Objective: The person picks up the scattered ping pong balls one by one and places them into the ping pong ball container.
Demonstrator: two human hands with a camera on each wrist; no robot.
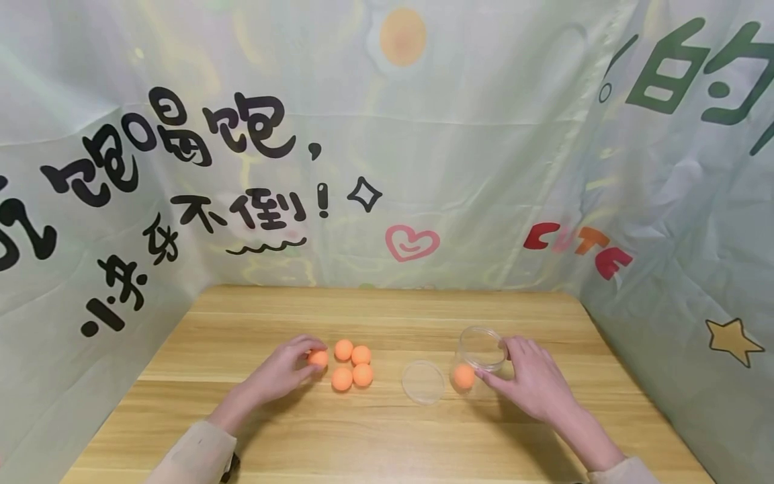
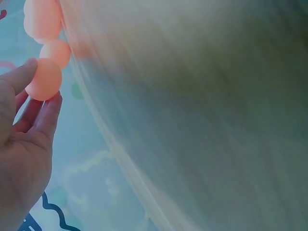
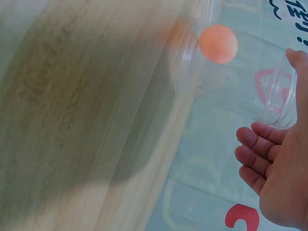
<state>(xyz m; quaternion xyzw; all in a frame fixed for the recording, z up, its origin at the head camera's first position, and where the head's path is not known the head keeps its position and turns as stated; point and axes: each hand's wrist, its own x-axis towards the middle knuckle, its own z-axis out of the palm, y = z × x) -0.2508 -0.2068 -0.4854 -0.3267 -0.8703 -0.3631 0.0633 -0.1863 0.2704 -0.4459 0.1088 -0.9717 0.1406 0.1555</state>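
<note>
My left hand [image 1: 281, 368] pinches an orange ball [image 2: 44, 79] between thumb and fingertips. Just to its right, several more orange balls [image 1: 362, 375] sit grouped on the table. On the right side, a clear plastic jar [image 1: 482, 348] stands upright, its rim up. My right hand [image 1: 538, 378] grips it near the rim, the thumb in front and the fingers at the far side. One orange ball [image 3: 218, 44] is inside, low in the jar. Between the jar and the group of balls lies a clear round lid [image 1: 423, 382], flat on the wood.
The wooden table [image 1: 375, 437] has printed fabric walls [image 1: 471, 168] along its back and both sides. The fabric carries dark lettering and a pink heart [image 1: 412, 243].
</note>
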